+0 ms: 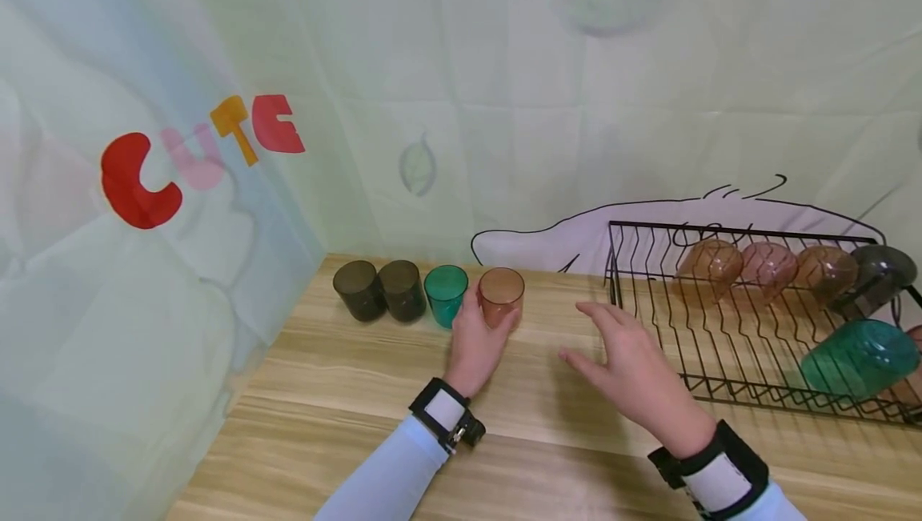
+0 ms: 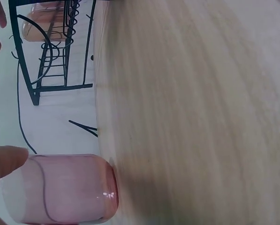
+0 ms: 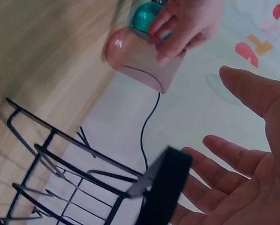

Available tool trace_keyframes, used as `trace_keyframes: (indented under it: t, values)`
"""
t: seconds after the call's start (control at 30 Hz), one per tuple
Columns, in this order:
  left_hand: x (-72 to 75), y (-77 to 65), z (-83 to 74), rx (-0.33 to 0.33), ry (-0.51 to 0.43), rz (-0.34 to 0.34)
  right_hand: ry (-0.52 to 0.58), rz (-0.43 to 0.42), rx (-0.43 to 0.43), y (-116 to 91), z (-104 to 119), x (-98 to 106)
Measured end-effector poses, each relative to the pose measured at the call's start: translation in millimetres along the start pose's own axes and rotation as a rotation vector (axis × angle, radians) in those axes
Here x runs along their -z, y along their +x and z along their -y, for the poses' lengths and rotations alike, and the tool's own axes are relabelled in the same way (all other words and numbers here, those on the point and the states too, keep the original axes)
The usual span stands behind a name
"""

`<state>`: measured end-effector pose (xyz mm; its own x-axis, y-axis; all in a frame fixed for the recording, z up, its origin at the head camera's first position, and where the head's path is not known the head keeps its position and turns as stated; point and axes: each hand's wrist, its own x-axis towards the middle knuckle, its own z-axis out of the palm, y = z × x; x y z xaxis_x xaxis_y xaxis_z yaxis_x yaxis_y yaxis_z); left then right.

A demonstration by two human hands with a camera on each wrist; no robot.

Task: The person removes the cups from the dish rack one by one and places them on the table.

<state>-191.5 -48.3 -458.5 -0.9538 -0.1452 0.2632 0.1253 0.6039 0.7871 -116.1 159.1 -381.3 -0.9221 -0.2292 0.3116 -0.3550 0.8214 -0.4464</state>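
My left hand grips a clear orange-pink cup, which stands upright on the wooden table at the right end of a row. Thumb and fingers lie on either side of its wall. Beside it on the left stand a teal cup and two dark grey cups. In the left wrist view the same cup shows at the lower left. Between that cup and the rack, my right hand hovers over the table, thumb and fingers spread, holding nothing.
A black wire rack stands on the right. Several tinted cups lean along its back, and another teal cup lies tilted near its front. Behind the table hangs a printed cloth. The rack's end frame is close to my right hand.
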Motion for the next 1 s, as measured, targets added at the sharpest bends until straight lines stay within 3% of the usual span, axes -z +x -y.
trace_keyframes:
  t: [0.17, 0.4, 0.5, 0.63, 0.83, 1.0]
  values:
    - [3.7, -5.3, -2.1, -0.008, 0.01, 0.018, -0.01, -0.026, -0.01, 1.3, -2.9, 10.1]
    - [20.0, -17.1, -10.0, -0.019, 0.027, 0.047, -0.056, -0.062, -0.04, 5.8, -13.5, 32.0]
    - [28.0, -21.9, -20.4, -0.057, 0.015, 0.029, -0.071, -0.072, -0.052, 9.9, -21.2, 41.7]
    - [36.2, -27.8, -37.2, -0.161, -0.038, 0.022, -0.099, -0.114, -0.04, 17.8, -34.1, 53.7]
    - [38.0, -30.8, -50.3, -0.319, -0.076, 0.125, -0.205, -0.18, -0.057, 25.4, -57.7, 72.0]
    - [34.8, -34.7, -50.1, -0.318, -0.048, 0.254, -0.242, -0.14, -0.112, 29.1, -78.8, 80.6]
